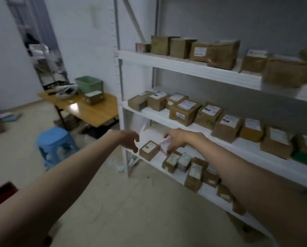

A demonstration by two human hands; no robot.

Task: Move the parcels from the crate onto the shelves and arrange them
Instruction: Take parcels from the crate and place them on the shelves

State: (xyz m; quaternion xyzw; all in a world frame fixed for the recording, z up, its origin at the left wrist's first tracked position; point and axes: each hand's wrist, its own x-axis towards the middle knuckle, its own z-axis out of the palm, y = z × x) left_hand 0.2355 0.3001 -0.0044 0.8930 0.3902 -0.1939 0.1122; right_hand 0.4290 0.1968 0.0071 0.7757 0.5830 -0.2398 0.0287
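A white shelf unit (184, 68) carries brown cardboard parcels with white labels on three levels. Both my arms reach toward the left end of the lowest shelf (154, 163). My left hand (129, 139) hovers with fingers apart, empty, just left of a small brown parcel (149, 150). My right hand (176, 140) rests over a pink parcel (165, 146) right of it, fingers spread on top; whether it grips it is unclear. More small parcels (184, 166) stand further right on that shelf. No crate is clearly in view.
A wooden table (90, 109) stands left of the shelves with a green bin (88, 83) and a small box (94, 97) on it. A blue plastic stool (54, 143) sits on the floor nearby. A dark red object (1, 193) is at the left edge.
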